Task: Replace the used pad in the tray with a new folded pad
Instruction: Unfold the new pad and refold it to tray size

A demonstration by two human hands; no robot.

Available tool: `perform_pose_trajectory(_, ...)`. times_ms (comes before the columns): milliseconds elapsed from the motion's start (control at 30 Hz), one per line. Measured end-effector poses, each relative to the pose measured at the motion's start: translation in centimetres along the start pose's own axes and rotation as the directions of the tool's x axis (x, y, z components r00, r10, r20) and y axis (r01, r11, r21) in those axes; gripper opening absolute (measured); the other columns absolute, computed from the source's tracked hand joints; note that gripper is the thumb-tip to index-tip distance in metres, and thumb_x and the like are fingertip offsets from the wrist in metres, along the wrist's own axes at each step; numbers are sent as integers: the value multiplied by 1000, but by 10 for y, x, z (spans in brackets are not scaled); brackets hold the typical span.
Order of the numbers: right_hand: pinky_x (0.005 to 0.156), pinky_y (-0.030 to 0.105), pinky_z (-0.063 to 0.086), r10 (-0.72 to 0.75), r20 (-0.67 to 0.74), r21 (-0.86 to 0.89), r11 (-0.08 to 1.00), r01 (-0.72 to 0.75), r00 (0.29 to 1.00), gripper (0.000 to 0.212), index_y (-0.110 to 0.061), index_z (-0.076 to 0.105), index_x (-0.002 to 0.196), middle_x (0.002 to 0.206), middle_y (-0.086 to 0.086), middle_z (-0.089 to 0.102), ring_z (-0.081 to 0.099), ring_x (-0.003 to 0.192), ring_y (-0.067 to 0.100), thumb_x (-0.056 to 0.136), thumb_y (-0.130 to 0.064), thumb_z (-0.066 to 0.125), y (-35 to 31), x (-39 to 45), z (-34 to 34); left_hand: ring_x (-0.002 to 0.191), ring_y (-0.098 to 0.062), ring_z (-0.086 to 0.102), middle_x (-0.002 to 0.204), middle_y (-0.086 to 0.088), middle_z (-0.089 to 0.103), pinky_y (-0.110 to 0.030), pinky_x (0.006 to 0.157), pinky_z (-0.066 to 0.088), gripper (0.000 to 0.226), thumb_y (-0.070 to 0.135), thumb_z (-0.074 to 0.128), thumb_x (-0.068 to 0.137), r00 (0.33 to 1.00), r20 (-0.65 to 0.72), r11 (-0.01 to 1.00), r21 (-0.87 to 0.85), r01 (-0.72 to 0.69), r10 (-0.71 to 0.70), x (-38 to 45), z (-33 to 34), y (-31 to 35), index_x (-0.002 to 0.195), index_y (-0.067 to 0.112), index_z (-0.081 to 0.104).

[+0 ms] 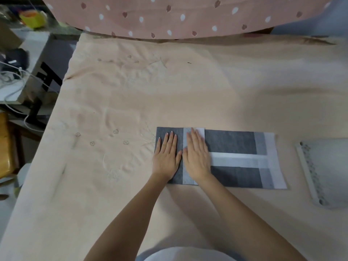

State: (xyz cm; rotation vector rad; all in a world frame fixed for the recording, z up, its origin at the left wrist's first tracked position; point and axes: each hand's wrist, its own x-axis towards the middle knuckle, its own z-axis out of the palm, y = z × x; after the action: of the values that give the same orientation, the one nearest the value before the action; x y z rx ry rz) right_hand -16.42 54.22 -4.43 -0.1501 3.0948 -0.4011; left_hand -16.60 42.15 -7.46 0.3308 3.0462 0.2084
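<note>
The pad (233, 144) lies flat on the bed (131, 95), grey with pale strips, its left end folded over; both hands press that fold, the left hand (166, 157) and right hand (196, 157) side by side, fingers straight, flat on top and gripping nothing; it looks thin, light and limp, likely to spring open, so I'd pinch it at the creased edge; the tray (308, 176) sits well apart to the right.
</note>
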Motion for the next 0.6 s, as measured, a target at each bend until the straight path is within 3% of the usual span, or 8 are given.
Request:
perform_pose_trajectory(67, 120, 40, 3, -74, 63, -107, 991, 80, 995, 54, -7, 4, 148, 158, 10, 2, -2, 146, 23, 101, -30, 17, -5, 5, 8, 145, -24, 14, 156, -9, 17, -43, 119, 6, 61, 36, 5, 97, 1000, -21, 1000, -3, -3, 3, 0, -1, 0, 148, 6, 19)
perform_pose_trajectory(133, 120, 41, 1, -90, 103, -181, 978, 108, 991, 55, -9, -7, 146, 158, 8, -5, -8, 146, 22, 99, -35, 5, -8, 11, 13, 146, -23, 7, 157, -8, 11, -43, 119, 2, 62, 34, 0, 95, 1000, 3, 1000, -16, -20, 20, -1, 0, 0, 149, 8, 12)
perform_pose_trajectory(200, 120, 40, -1, -81, 115, -204, 973, 103, 990, 56, -10, -10, 145, 158, 7, -7, -10, 146, 21, 97, -38, -1, -7, 17, 18, 146, -24, 7, 157, -8, 12, -42, 119, 2, 61, 34, 4, 95, 1000, 4, 998, -53, -18, 19, -1, 0, -2, 149, 8, 13)
perform_pose_trajectory(333, 119, 37, -8, -36, 147, -180, 982, 63, 988, 66, -10, -10, 147, 158, 5, -11, -14, 145, 18, 89, -42, -18, -2, 22, 24, 142, -27, 23, 152, -11, 28, -46, 117, 18, 57, 31, 14, 96, 1000, -24, 996, -84, -7, 5, -2, -6, 0, 145, 5, 30)
perform_pose_trajectory(600, 120, 36, -6, -28, 111, -165, 985, 47, 993, 58, -9, -4, 148, 158, 5, -7, -10, 146, 19, 95, -34, -3, 3, 20, 27, 145, -23, 15, 155, -9, 19, -43, 119, 14, 56, 33, 12, 99, 1000, -7, 996, -86, 1, -1, -2, 2, -4, 148, 8, 21)
